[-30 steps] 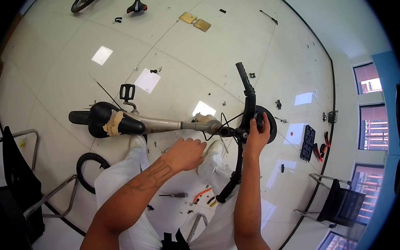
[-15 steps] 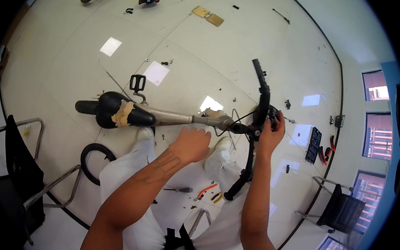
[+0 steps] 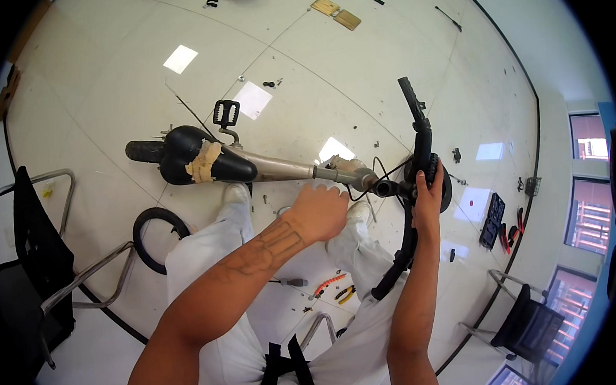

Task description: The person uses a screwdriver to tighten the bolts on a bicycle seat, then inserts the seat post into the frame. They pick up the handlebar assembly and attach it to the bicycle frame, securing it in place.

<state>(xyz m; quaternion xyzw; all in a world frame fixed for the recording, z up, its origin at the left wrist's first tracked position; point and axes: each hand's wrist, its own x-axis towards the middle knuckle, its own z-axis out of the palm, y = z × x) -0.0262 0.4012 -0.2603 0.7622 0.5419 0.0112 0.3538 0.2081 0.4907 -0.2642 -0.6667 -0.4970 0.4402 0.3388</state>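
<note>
A small bike with a pale metal frame (image 3: 279, 167) stands before me, its front end to the right. Its black saddle (image 3: 235, 166) has a torn, tan patch. My left hand (image 3: 321, 211) is closed beside the frame, knuckles up; whatever its fingers hold is hidden beneath. At the front end my right hand (image 3: 428, 193) has its fingers closed on the front wheel (image 3: 446, 189), close against the black handlebar (image 3: 422, 139). A thin black cable (image 3: 374, 169) loops near the stem. One black pedal (image 3: 226, 113) sticks out on the far side.
Between my legs lie a screwdriver (image 3: 295, 282), an orange tool (image 3: 329, 283) and yellow-handled pliers (image 3: 346, 294). A loose tyre (image 3: 144, 255) is at left, by a black chair (image 3: 29, 256). A dark tool case (image 3: 492, 221) and red-handled tools (image 3: 512, 236) lie right. Small parts are scattered around.
The view has shifted a little. The handlebar has turned slightly, its near end swinging right, with my right hand still at the wheel. My left hand has moved right along the frame.
</note>
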